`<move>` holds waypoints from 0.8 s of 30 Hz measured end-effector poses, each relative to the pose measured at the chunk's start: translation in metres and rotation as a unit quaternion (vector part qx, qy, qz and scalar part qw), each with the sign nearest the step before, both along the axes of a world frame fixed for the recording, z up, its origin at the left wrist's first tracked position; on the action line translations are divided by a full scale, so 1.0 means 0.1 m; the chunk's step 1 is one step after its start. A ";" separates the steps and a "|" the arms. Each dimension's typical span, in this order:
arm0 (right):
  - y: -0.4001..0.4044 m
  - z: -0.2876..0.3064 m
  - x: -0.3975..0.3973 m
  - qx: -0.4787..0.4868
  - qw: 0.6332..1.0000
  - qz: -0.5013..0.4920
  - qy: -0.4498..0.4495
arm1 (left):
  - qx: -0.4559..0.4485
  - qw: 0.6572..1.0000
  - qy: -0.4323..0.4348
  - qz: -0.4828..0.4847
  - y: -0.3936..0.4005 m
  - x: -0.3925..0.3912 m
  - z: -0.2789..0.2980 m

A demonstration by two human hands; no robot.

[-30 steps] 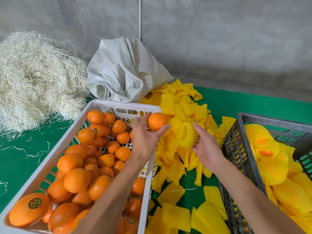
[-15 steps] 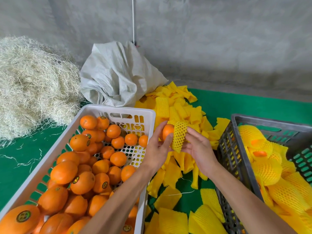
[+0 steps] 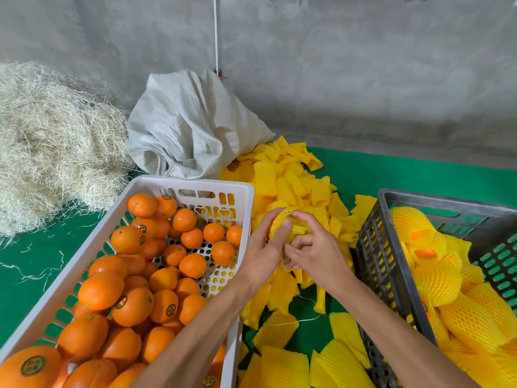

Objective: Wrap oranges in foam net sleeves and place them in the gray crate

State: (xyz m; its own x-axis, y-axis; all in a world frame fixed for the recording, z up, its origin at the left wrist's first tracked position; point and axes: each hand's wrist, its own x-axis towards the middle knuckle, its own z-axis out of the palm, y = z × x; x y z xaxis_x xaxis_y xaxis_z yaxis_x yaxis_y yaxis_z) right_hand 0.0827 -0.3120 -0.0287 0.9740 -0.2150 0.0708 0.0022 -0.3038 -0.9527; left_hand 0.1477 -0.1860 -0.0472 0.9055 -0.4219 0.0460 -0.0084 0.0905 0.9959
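Note:
Between the two crates, both hands hold one orange covered by a yellow foam net sleeve [image 3: 284, 219]; no orange skin shows through. My left hand [image 3: 265, 247] grips it from the left, thumb on the net. My right hand [image 3: 313, 247] grips it from the right, fingers curled over the net. A white crate [image 3: 195, 184] at the left holds several bare oranges [image 3: 193, 266]. The gray crate [image 3: 376, 261] at the right holds several sleeved oranges [image 3: 436, 278]. Loose yellow sleeves [image 3: 288, 180] lie piled on the green mat behind and below my hands.
A grey woven sack [image 3: 190, 127] leans against the concrete wall behind the white crate. A heap of pale straw [image 3: 53, 144] fills the left. The green mat [image 3: 405, 175] shows at the back right. A thin string [image 3: 296, 322] lies among the sleeves.
The orange was bare in my left hand and the sleeve in my right. The hands came together and the sleeve now covers the orange.

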 end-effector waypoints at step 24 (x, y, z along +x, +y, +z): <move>-0.49 0.12 0.05 0.279 0.953 -0.011 0.116 | 0.036 0.991 -0.072 0.107 -0.02 -0.13 0.06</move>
